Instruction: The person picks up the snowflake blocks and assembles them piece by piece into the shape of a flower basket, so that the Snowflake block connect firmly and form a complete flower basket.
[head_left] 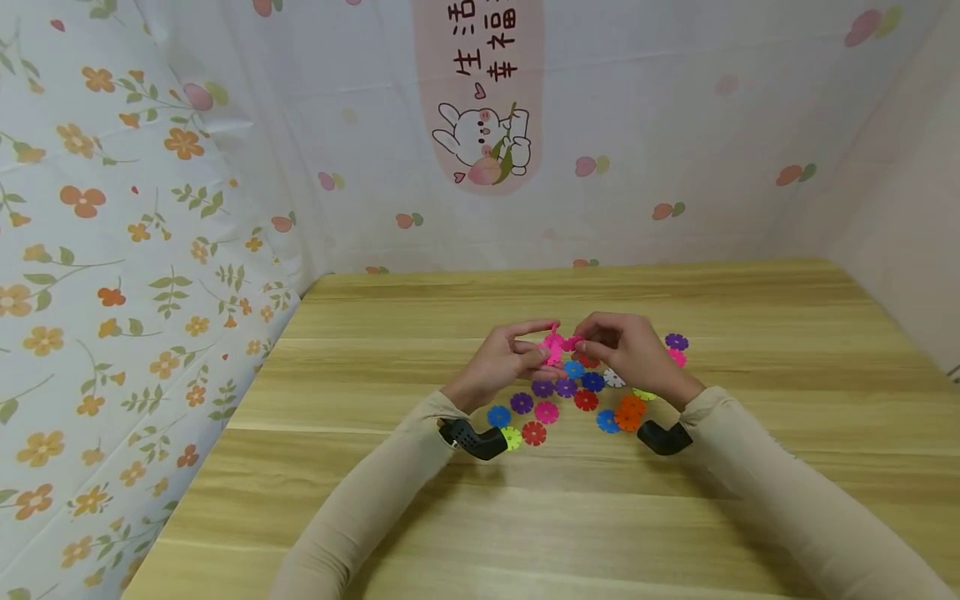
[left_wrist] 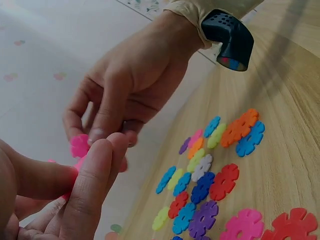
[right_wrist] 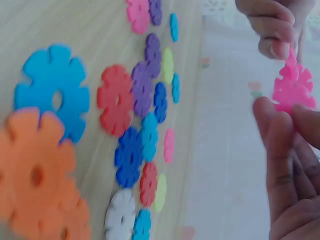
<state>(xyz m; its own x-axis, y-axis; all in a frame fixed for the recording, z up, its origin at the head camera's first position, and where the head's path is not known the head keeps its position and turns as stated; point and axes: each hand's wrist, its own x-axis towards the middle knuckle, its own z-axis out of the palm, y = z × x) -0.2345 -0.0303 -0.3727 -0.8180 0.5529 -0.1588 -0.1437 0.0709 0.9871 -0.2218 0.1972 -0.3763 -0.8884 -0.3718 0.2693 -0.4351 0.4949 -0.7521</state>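
Observation:
Above the wooden table, my left hand (head_left: 497, 360) grips a small cluster of pink snowflake discs (head_left: 553, 348), the flat plastic kind with notched rims. My right hand (head_left: 628, 346) pinches a pink snowflake disc (head_left: 573, 342) between thumb and fingertips, right beside the cluster. In the right wrist view, pink discs (right_wrist: 294, 92) stand at angles to each other between the two hands. Fingers cover much of the pink pieces in the left wrist view, where one pink disc (left_wrist: 79, 145) shows at the right hand's fingertips.
Loose snowflake discs lie under and around the hands: orange ones (head_left: 630, 412), a red one (head_left: 534, 433), a purple one (head_left: 677, 342), a white one (head_left: 614, 377) and several others. Black wrist devices (head_left: 480, 442) sit at both cuffs. A patterned cloth (head_left: 637, 125) hangs behind the table (head_left: 525, 542).

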